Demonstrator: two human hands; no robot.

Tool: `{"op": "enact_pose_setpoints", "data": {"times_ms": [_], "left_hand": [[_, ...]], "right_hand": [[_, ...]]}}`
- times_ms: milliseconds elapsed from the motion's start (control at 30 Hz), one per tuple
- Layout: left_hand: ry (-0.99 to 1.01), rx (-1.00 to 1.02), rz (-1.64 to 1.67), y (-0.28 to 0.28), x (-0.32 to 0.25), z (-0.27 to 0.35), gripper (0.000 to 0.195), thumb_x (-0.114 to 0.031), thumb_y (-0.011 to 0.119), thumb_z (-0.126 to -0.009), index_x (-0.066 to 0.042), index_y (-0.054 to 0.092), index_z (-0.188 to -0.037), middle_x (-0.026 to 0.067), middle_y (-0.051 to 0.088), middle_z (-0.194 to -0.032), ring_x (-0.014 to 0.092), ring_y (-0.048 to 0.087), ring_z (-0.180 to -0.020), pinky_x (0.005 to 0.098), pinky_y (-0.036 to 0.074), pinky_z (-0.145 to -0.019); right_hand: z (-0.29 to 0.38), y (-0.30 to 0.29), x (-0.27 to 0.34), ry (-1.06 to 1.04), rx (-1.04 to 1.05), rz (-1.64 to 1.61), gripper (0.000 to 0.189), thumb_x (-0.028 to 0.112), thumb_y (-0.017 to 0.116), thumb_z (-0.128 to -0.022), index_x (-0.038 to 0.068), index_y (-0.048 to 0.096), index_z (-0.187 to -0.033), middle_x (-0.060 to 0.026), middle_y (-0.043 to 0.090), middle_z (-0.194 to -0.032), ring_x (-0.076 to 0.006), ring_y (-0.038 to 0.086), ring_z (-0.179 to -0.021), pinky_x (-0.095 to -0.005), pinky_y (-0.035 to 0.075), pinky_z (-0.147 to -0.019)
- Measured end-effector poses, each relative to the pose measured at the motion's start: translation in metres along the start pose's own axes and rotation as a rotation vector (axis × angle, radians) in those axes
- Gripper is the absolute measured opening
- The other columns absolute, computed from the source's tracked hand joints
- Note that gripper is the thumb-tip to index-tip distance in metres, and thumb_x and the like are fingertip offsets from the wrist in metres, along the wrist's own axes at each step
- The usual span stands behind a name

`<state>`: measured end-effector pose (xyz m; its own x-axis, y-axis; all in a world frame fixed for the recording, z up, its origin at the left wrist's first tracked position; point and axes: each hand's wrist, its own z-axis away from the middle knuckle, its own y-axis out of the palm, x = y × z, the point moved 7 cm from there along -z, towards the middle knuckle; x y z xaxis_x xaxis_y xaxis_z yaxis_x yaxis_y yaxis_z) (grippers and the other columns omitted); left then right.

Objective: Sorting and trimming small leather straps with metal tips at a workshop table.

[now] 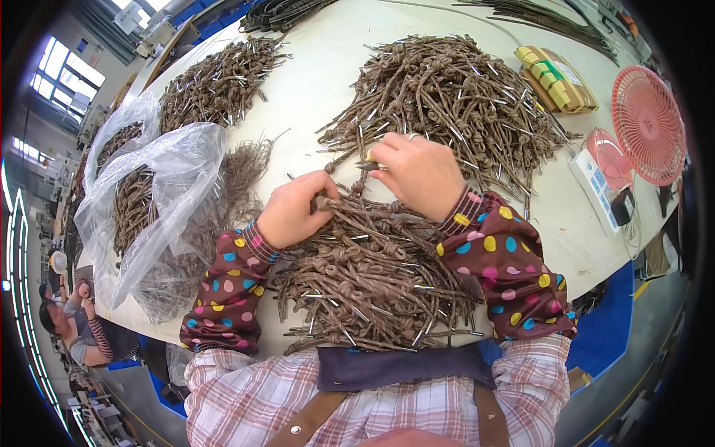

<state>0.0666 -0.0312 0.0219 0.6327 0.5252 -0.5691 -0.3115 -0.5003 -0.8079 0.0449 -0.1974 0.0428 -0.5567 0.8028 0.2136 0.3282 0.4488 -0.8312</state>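
Note:
Brown knotted cords with shiny tips lie in a heap (363, 279) close to my body, partly under my wrists. My left hand (299, 209) grips a knotted brown cord (323, 204) at the top left of that heap. In my right hand (416, 170) is a small metal tool (367, 165), perhaps thread snips, its tip pointing left beside a cord; most of it is hidden by my fingers. Beyond my right hand rises a larger pile of the same knotted cords (435, 95).
Another cord pile (218, 84) lies at the back left of the white table (564, 223). Clear plastic bags (167, 223) and thread scraps (246, 173) are at left. At right are a yellow-wrapped bundle (556, 78), a power strip (595, 190) and a pink fan (648, 125). A co-worker (84, 329) sits far left.

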Motion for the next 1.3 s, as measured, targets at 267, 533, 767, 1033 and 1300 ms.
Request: {"op": "enact_pose_setpoints", "data": {"times_ms": [267,533,767,1033,1300], "left_hand": [[-0.341,0.029,-0.345,0.024,0.026,-0.04,0.039,-0.038,0.072,-0.078,-0.006,0.065,-0.099,0.0128,0.067,-0.078,0.03,0.067,-0.075,0.0378,0.051,-0.07],[-0.336,0.076,-0.131,0.027,0.031,-0.034,0.036,-0.033,0.074,-0.079,-0.003,0.063,-0.095,0.0168,0.064,-0.076,0.033,0.063,-0.07,0.0375,0.05,-0.066],[-0.2,-0.073,-0.03,0.017,0.018,-0.021,0.029,-0.027,0.073,-0.079,-0.004,0.06,-0.09,0.0161,0.064,-0.075,0.035,0.063,-0.07,0.0399,0.049,-0.064],[-0.194,-0.085,0.011,0.013,0.016,-0.017,0.027,-0.026,0.072,-0.08,-0.004,0.059,-0.089,0.0166,0.064,-0.075,0.036,0.063,-0.071,0.0383,0.05,-0.064],[-0.163,-0.108,0.017,0.011,0.008,-0.018,0.025,-0.024,0.072,-0.081,-0.004,0.058,-0.087,0.0164,0.063,-0.075,0.035,0.063,-0.069,0.0379,0.049,-0.063]], "right_hand": [[0.01,0.007,-0.035,0.118,0.137,0.111,0.027,0.024,0.074,-0.079,0.008,0.059,-0.095,-0.0064,0.06,-0.092,-0.0261,0.064,-0.086,-0.0376,0.054,-0.071],[0.014,0.0,-0.024,0.072,0.119,0.091,0.025,0.022,0.074,-0.077,0.008,0.059,-0.092,-0.0062,0.059,-0.091,-0.0253,0.064,-0.086,-0.0373,0.054,-0.07],[0.009,0.006,-0.007,-0.006,0.087,0.12,0.028,0.021,0.075,-0.074,0.009,0.057,-0.091,-0.0051,0.057,-0.089,-0.0247,0.062,-0.083,-0.0363,0.052,-0.068],[0.009,-0.013,-0.002,-0.015,0.084,0.127,0.025,0.022,0.074,-0.075,0.01,0.057,-0.088,-0.0036,0.057,-0.084,-0.0239,0.062,-0.081,-0.0358,0.052,-0.067],[0.004,0.001,0.009,-0.019,0.097,0.067,0.016,0.017,0.068,-0.077,0.009,0.059,-0.086,-0.0053,0.06,-0.086,-0.0238,0.064,-0.081,-0.0358,0.054,-0.066]]}}
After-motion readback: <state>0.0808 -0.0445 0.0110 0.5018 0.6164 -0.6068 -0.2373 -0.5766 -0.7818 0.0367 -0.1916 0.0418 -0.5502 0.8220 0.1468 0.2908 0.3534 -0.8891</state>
